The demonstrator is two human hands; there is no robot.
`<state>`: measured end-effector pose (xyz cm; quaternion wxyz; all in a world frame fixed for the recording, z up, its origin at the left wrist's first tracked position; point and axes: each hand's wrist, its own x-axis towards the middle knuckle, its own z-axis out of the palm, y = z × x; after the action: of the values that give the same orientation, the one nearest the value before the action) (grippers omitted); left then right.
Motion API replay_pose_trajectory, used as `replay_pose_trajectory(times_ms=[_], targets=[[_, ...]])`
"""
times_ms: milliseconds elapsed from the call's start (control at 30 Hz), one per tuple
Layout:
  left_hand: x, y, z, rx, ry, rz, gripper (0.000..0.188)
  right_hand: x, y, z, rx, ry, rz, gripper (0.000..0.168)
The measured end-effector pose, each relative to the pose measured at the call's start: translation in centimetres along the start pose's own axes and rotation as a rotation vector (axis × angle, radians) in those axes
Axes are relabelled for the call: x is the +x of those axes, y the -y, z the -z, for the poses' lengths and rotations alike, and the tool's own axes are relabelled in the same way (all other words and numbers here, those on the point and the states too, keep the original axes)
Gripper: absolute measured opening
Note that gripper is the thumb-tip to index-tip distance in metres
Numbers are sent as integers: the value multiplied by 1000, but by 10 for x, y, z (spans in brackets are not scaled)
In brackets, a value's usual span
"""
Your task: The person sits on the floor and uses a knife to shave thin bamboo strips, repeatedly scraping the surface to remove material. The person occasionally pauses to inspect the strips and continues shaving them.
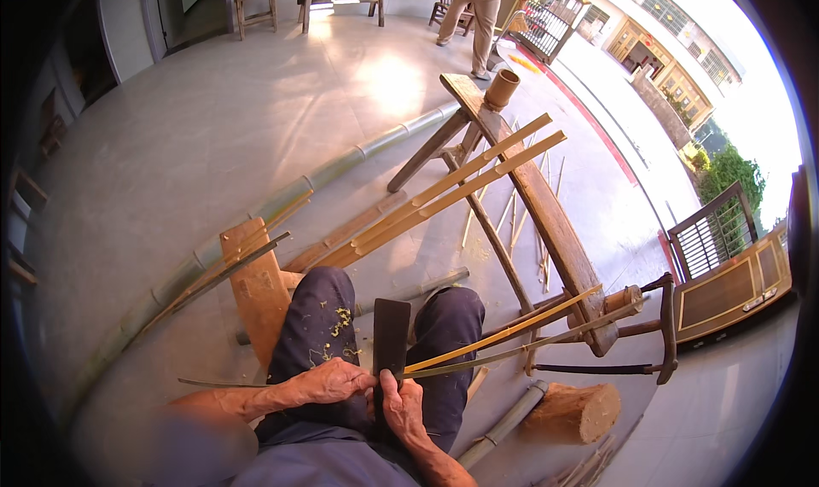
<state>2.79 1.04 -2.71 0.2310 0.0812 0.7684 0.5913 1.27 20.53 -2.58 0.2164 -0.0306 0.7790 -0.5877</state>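
A broad, dark-bladed bamboo-splitting knife [391, 332] stands upright between the knees. My right hand [404, 405] is closed at its base, thumb against the blade; the handle is partly hidden. On the blade's left side, my left hand [338, 382] pinches a bamboo strip, whose thin end [221, 383] sticks out left past the forearm. Right of the blade, a yellow split length [499, 332] and a greenish one [505, 357] run apart towards the wooden bench. Fine shavings [341, 324] lie on the dark trousers.
A long wooden bench [544, 212] bears a bamboo cup [502, 89]; split bamboo lengths [448, 192] slant towards it. A bow saw [592, 368] and log [572, 413] are at right. A plank [256, 288] and long bamboo pole [333, 167] lie left. Another person [477, 13] stands behind.
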Motion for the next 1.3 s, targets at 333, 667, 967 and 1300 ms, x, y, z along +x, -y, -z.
replay_pose_trajectory(times_ms=[333,667,967,1300], targets=[[5,0,-8,143,-58,-41,45,-3,14,-6,86,-2,-25,42],[4,5,-11,114,-91,-106,46,1,-10,-19,-84,-258,365,37],[-3,1,4,153,-10,27,42,1,0,-1,151,-64,-66,55],[-6,-14,6,81,10,12,37,-6,13,-10,32,-19,96,54]])
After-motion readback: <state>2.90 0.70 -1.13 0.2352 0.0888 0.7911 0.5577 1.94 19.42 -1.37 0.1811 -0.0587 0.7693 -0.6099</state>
